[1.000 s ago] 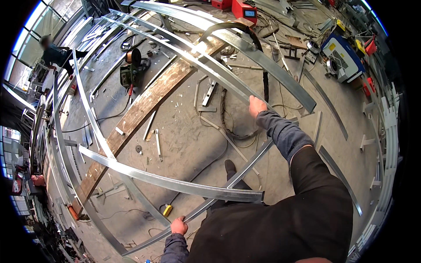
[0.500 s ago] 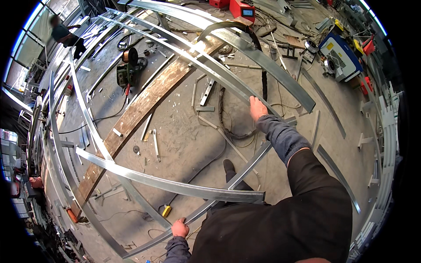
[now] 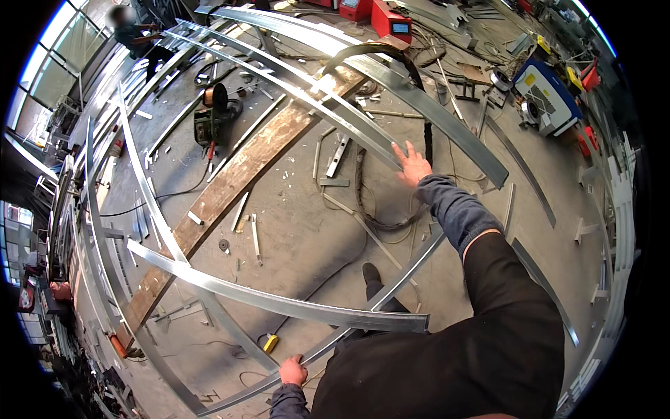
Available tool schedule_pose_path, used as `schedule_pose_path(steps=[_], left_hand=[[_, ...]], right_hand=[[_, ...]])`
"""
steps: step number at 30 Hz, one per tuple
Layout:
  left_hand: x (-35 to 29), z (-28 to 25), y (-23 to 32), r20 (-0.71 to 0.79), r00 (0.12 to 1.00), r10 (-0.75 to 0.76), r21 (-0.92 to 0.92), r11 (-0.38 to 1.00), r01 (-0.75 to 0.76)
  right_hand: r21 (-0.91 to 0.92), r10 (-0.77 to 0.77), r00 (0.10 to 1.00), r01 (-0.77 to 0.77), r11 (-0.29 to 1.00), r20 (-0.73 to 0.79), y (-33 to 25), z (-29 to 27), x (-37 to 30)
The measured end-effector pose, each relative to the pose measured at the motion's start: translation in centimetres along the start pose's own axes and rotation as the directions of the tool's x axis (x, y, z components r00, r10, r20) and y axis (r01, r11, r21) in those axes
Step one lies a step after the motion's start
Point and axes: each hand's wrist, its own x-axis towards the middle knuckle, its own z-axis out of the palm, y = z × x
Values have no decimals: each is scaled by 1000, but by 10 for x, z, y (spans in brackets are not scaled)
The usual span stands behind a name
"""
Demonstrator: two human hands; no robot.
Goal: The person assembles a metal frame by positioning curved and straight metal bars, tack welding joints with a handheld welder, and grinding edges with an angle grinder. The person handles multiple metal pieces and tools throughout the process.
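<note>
My right hand (image 3: 413, 165) is open, fingers spread, at the near end of a long shiny metal profile (image 3: 363, 138). The fingertips touch or hover just over it; I cannot tell which. Low in the view, my left hand (image 3: 293, 371) is closed round a long metal bar (image 3: 408, 274) that passes in front of my body. Across that bar lies another metal profile (image 3: 279, 297), its right end close to my waist. Right of the right hand, a broad grey metal profile (image 3: 460, 143) stretches away to the far left.
A worn wooden plank (image 3: 241, 178) supports the profiles. A green machine with a wire spool (image 3: 208, 122), a spirit level (image 3: 338, 155), a black cable (image 3: 363, 202) and offcuts lie on the floor. A blue-white machine (image 3: 548, 91) stands right. Another person (image 3: 139, 42) is far left.
My right hand has loosened from the profile and spread its fingers. The left hand keeps its place on the bar. The view has shifted slightly, and the far person's arms have moved.
</note>
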Motion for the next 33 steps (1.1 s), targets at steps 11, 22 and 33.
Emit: schedule_pose_path(steps=[11,22,33], left_hand=[[0,3,-6,7,1000,9,11,1000,-9],[1,3,-3,43,999,-15,3,1000,15],[-1,9,-10,-54,997,58,34,998,-56]], right_hand=[[-66,-39,998,43,997,55,0,2,-1],[-72,-71,996,74,995,47,6,5,1],[-59,-99,995,100,993,21,14,17,7]])
